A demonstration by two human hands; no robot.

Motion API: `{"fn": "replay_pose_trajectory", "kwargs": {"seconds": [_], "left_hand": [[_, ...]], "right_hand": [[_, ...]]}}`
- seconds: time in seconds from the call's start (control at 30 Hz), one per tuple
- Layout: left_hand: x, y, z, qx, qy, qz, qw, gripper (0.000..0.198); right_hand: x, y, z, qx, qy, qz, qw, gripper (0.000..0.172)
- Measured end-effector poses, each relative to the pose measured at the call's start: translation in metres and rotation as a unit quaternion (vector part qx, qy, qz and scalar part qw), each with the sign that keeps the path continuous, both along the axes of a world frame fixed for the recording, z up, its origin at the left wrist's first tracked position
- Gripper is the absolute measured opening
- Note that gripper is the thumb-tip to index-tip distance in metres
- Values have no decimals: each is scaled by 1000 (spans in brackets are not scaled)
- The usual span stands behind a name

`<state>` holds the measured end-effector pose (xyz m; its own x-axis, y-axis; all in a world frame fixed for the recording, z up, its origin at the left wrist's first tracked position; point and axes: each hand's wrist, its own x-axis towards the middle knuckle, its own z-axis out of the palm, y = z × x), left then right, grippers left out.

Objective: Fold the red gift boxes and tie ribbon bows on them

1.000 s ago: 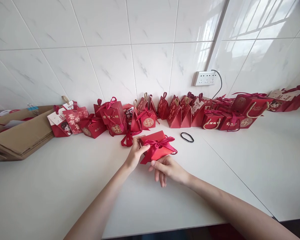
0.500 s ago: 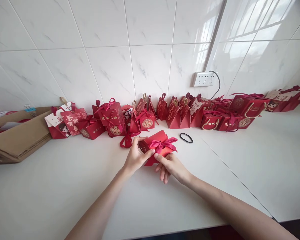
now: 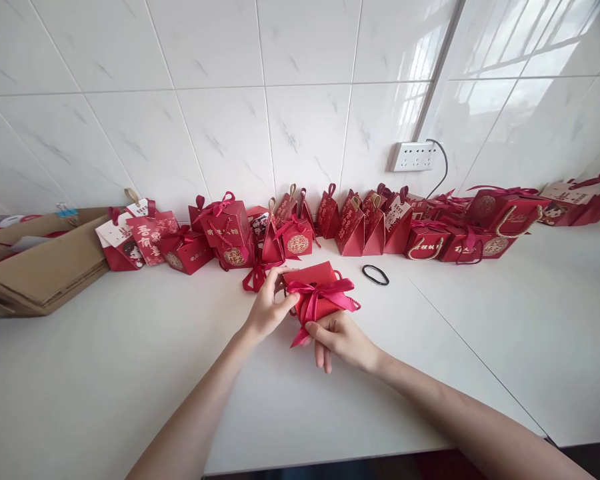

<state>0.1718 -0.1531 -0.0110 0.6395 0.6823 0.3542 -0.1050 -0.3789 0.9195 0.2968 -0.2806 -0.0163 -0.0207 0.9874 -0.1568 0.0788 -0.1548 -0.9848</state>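
Observation:
A small red gift box (image 3: 313, 273) with twisted cord at its sides is in front of me, tied with a pink-red ribbon bow (image 3: 330, 291). My left hand (image 3: 269, 307) grips the box at its left side, with the thumb near the bow. Thumb and fingers of my right hand (image 3: 341, 339) pinch at a ribbon tail along the box's front edge. That hand's lower fingers hang loosely below. The box's underside is hidden.
Along the tiled wall stands a row of red gift boxes (image 3: 223, 230), some stacked. A black hair tie (image 3: 375, 275) lies on the white table (image 3: 475, 387). An open cardboard box (image 3: 55, 273) stands at the left, and a power strip (image 3: 413, 157) is on the wall.
My right hand has moved slightly down, and a ribbon tail now hangs over the box's front edge. The box has turned a little; my left hand keeps its hold.

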Motion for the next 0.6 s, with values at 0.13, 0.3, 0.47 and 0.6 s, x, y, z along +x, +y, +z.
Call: {"fn": "replay_pose_trajectory", "kwargs": {"seconds": [0.13, 0.3, 0.47, 0.6], "left_hand": [[-6, 4, 6, -10, 10, -24, 1000, 36], [-5, -7, 9, 3, 16, -70, 997, 44], [2, -23, 11, -9, 24, -23, 999, 48], [6, -26, 11, -47, 8, -11, 999, 48]], "right_hand": [[-1, -2, -2, 9, -11, 43, 999, 51], [-1, -2, -3, 11, -23, 53, 998, 49], [-2, -3, -2, 8, -29, 76, 997, 46], [0, -4, -3, 21, -29, 84, 996, 45]]}}
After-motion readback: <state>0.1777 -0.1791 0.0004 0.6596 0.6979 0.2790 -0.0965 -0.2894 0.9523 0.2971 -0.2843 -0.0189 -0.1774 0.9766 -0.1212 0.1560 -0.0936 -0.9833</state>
